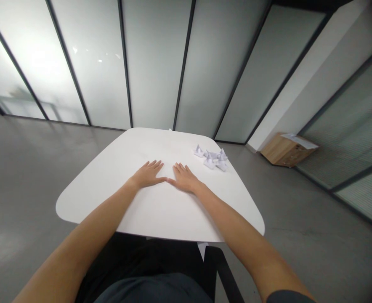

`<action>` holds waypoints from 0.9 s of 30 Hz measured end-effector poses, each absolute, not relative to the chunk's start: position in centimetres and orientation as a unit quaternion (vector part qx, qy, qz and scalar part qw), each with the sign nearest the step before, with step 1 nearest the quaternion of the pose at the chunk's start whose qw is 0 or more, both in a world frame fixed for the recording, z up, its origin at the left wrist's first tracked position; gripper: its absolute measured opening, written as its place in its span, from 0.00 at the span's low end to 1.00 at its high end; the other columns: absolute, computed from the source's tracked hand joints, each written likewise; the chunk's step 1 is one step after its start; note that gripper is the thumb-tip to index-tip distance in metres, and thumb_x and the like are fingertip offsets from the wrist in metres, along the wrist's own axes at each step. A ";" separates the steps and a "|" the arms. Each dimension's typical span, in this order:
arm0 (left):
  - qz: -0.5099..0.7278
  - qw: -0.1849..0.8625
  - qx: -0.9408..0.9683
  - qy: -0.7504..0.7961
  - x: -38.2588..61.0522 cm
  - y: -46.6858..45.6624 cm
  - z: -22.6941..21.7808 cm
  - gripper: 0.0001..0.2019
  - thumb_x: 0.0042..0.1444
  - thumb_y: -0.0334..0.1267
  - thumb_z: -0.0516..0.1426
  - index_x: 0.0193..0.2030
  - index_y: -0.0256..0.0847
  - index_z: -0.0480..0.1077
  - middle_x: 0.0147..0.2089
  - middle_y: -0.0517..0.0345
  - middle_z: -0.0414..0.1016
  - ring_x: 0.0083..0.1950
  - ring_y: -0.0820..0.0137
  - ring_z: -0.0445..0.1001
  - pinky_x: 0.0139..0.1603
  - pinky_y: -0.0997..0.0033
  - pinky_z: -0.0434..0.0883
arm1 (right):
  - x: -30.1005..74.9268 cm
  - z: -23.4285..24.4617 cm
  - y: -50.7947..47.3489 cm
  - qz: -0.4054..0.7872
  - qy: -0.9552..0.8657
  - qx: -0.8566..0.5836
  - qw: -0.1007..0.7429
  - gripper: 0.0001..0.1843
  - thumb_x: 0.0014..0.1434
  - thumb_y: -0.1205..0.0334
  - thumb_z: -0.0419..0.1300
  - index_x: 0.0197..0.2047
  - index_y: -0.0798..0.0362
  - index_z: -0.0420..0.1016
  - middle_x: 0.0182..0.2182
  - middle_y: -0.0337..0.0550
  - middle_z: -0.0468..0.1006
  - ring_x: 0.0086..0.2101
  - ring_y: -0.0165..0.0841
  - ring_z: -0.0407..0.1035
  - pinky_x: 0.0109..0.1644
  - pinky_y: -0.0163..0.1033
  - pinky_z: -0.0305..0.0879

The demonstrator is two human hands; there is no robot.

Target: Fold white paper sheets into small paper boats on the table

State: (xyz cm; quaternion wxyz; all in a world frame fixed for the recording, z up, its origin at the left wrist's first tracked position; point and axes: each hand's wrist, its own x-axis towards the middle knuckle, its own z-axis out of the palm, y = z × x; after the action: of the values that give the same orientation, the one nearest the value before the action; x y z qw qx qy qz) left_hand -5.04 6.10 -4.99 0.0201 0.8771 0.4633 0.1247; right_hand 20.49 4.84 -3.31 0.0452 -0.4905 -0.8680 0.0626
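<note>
Palm down on the white table (110, 168), my left hand (148, 174) lies flat with its fingers apart. My right hand (183, 177) rests flat beside it, fingers stretched forward. The two thumbs meet or nearly meet between the hands. Neither hand holds anything. To the right of my right hand, a cluster of several folded white paper boats (210, 161) stands near the table's right edge, apart from my fingers.
A wooden cabinet (283, 150) with papers on top stands on the grey floor to the right. Frosted glass panels (154, 63) with dark frames run behind the table. A black chair armrest (224, 269) is below the table's front edge.
</note>
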 end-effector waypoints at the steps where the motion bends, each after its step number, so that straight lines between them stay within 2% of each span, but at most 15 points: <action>1: 0.124 0.019 0.878 0.463 -5.0 6.0 -5.0 0.47 0.68 0.72 0.46 0.81 0.38 0.55 0.82 0.40 0.51 0.82 0.46 0.51 0.81 0.45 0.46 | 20.5 -3.3 4.8 0.062 -0.868 -0.491 0.041 0.57 0.70 0.24 0.38 0.81 0.65 0.48 0.79 0.66 0.43 0.79 0.54 0.36 0.80 0.61 0.33; 6: 0.130 0.017 0.876 0.464 -4.9 6.0 -5.0 0.45 0.69 0.71 0.47 0.81 0.41 0.56 0.82 0.42 0.52 0.82 0.47 0.51 0.81 0.47 0.45 | 20.8 -3.4 4.8 0.056 -0.867 -0.493 0.042 0.57 0.69 0.23 0.36 0.81 0.62 0.49 0.79 0.64 0.43 0.78 0.54 0.38 0.80 0.60 0.33; 23: 0.094 0.010 0.878 0.469 -4.9 6.0 -4.8 0.45 0.70 0.69 0.44 0.82 0.38 0.53 0.83 0.41 0.49 0.83 0.46 0.48 0.81 0.43 0.45 | 20.5 -3.3 4.7 0.058 -0.869 -0.488 0.052 0.58 0.69 0.23 0.38 0.81 0.65 0.49 0.79 0.67 0.44 0.78 0.55 0.39 0.80 0.60 0.34; 25: 0.096 0.008 0.878 0.469 -4.8 5.9 -4.7 0.44 0.70 0.69 0.45 0.81 0.38 0.55 0.82 0.40 0.50 0.83 0.46 0.49 0.81 0.43 0.47 | 20.5 -3.1 4.6 0.055 -0.869 -0.488 0.055 0.56 0.70 0.24 0.40 0.80 0.64 0.51 0.79 0.67 0.45 0.78 0.55 0.40 0.80 0.60 0.35; 27: 0.116 0.006 0.876 0.468 -4.7 5.6 -4.3 0.43 0.69 0.68 0.47 0.79 0.39 0.59 0.81 0.40 0.54 0.82 0.46 0.52 0.80 0.44 0.49 | 20.5 -2.9 4.4 0.050 -0.868 -0.487 0.076 0.51 0.71 0.27 0.43 0.78 0.62 0.57 0.78 0.65 0.52 0.77 0.53 0.45 0.79 0.58 0.40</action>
State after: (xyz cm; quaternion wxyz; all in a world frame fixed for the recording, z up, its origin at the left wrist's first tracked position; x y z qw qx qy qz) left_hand -4.66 5.58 -4.32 0.0058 0.8761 0.4679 0.1164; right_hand 20.47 4.40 -2.91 0.0756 -0.4875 -0.8684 0.0504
